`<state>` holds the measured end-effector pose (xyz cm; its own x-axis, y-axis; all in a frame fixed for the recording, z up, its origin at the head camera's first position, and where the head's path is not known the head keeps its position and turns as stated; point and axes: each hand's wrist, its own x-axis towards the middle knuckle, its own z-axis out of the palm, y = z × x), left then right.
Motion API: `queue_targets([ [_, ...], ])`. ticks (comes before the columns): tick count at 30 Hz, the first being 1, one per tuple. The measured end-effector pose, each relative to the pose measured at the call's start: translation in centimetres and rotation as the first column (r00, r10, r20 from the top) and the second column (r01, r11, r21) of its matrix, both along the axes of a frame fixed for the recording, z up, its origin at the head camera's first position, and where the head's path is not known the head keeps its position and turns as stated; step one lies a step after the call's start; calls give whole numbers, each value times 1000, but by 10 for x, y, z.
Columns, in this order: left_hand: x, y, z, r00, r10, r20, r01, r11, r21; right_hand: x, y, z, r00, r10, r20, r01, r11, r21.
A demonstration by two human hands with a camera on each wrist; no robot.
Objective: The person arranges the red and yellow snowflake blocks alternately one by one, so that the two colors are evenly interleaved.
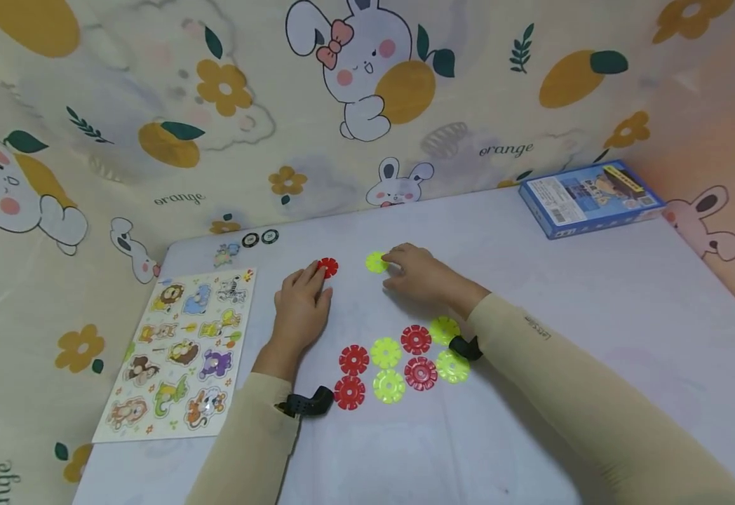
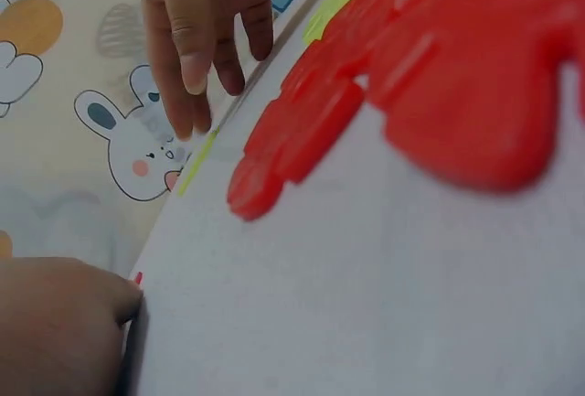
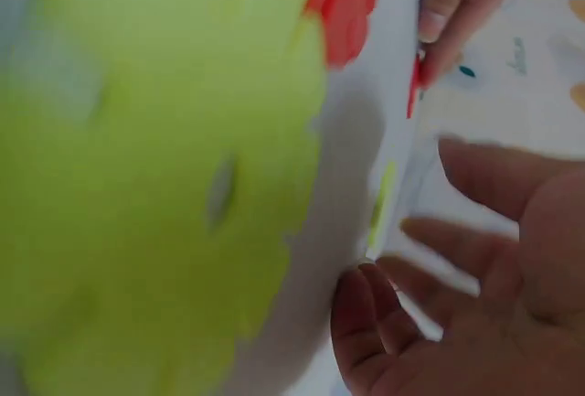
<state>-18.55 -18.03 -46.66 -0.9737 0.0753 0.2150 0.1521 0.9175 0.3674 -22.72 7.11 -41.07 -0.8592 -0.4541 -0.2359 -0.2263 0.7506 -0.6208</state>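
In the head view, my left hand (image 1: 301, 308) rests palm down with its fingertips over a red snowflake-shaped plastic disc (image 1: 329, 267). To the right, the fingertips of my right hand (image 1: 424, 277) are at the edge of a yellow-green disc (image 1: 376, 262) of the same kind. The right wrist view shows that hand's fingers loosely bent, with the thumb apart from them. Nearer my body, more notched discs lie flat in two rows, such as a red disc (image 1: 353, 360) and a yellow-green disc (image 1: 389, 386). Both wrist cameras hang close over this group.
An animal puzzle board (image 1: 244, 337) lies on the left of the white table. Behind it are two small black round pieces (image 1: 250, 240) and a small animal piece (image 1: 225, 254). A blue box (image 1: 595, 198) sits at the back right, near the patterned cloth wall.
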Motion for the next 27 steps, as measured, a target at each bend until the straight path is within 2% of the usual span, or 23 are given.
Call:
queue_targets([
  [3,2,1,1,1000,-16,-3,15,995,-98,5,0,3,991,125,-45,-117,981,153],
  [6,3,2,1,1000,-10,-6,10,992,-123,7,-2,5,979,200,-39,-185,954,235],
  [9,3,2,0,1000,-2,-3,2,993,-121,4,-8,6,968,249,-37,-230,936,266],
  [13,3,1,0,999,-14,30,18,989,-149,-2,-19,6,957,287,-34,-266,920,289],
  [18,3,1,0,997,-23,72,37,979,-200,-5,-33,6,955,296,-14,-275,904,328],
  [27,3,2,1,997,-26,78,41,980,-194,-6,-47,7,938,346,-3,-320,870,374],
])
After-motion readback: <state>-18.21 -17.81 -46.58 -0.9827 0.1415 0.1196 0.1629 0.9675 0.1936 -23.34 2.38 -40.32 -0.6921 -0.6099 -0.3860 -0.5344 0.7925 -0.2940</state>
